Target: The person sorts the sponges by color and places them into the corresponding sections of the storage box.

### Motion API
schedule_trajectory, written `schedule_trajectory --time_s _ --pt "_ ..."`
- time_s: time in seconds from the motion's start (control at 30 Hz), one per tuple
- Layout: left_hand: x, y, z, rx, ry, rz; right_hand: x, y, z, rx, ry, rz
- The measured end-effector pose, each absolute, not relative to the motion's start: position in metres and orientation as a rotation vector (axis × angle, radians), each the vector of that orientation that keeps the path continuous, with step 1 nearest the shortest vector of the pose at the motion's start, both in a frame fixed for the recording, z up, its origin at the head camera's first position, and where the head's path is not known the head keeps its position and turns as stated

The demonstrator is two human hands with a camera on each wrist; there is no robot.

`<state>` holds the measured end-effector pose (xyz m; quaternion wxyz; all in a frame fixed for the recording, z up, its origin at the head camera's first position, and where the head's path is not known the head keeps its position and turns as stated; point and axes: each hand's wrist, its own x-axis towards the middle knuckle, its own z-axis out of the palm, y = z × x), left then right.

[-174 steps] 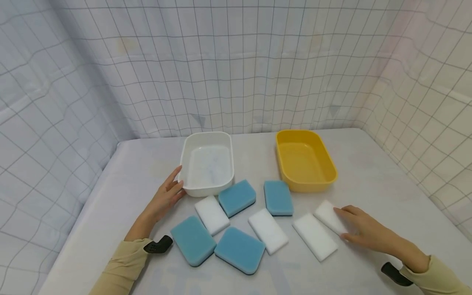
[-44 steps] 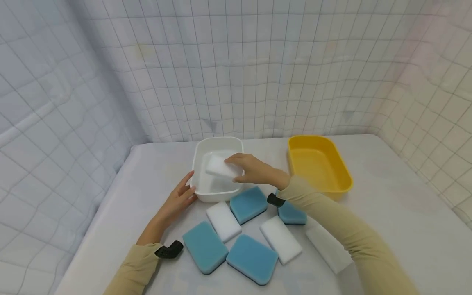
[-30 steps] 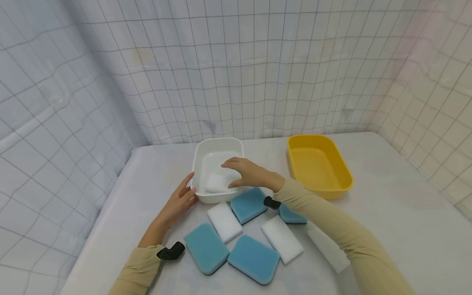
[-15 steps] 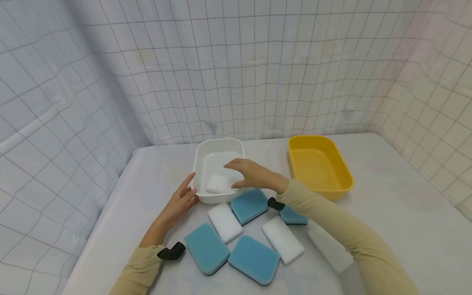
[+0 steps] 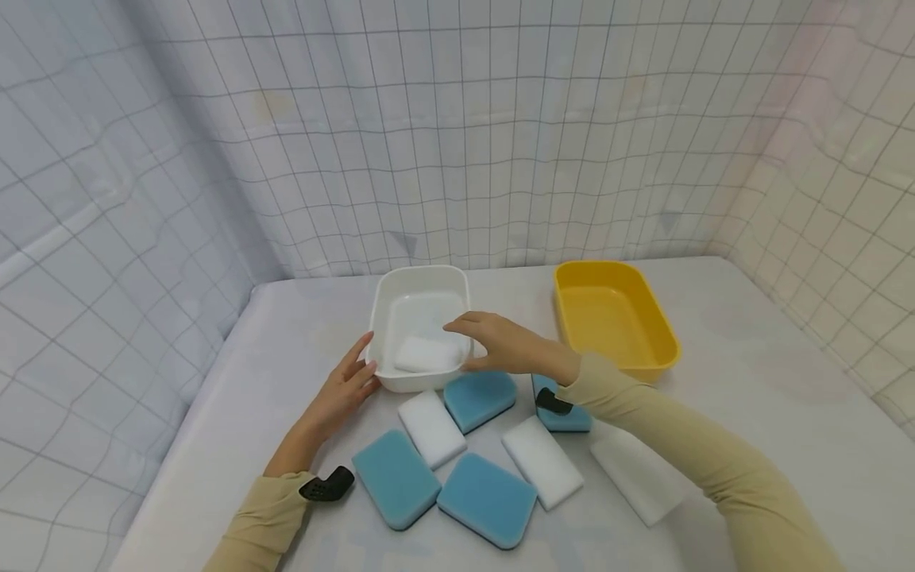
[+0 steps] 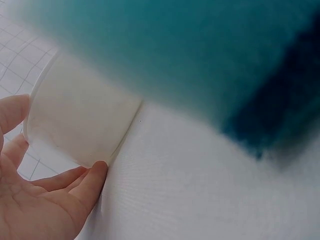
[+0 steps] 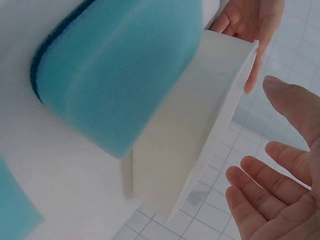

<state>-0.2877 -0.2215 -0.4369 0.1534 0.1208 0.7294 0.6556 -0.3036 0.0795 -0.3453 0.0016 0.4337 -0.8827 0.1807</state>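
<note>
In the head view my left hand (image 5: 346, 393) rests straight fingers on the left side of a white tub (image 5: 393, 383). The left wrist view shows those fingertips (image 6: 97, 172) against the tub's outer wall (image 6: 80, 110). Inside the tub lies a white rectangular sponge (image 5: 427, 355), near its front end. My right hand (image 5: 511, 345) hovers at the tub's right rim with thumb and fingers spread and nothing between them. In the right wrist view, its fingers (image 7: 250, 200) are apart from the tub. A blue sponge (image 5: 479, 400) with a dark underside lies just in front of the tub.
A yellow tub (image 5: 615, 318) stands at the back right. Nearer are another two white sponges (image 5: 432, 429) (image 5: 543, 461) and a third (image 5: 636, 477) partly behind the right sleeve. More blue sponges (image 5: 396, 479) (image 5: 488, 500) lie in front, one (image 5: 568, 419) half covered by the right forearm.
My right hand took a white sponge from the table's right side, carried it into the white tub and let go. It has since drawn slightly right. The left hand stayed at the tub.
</note>
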Motion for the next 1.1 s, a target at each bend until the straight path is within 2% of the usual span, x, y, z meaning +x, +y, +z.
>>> schedule_trajectory --time_s 0.6,1.1 --pt "-0.288 -0.222 -0.438 0.359 2.089 1.878 -0.27 0.12 -0.34 1.344 -2.681 0.381" --pt "-0.289 -0.224 -0.438 0.363 2.081 1.878 -0.247 0.146 -0.346 1.315 -2.804 0.401"
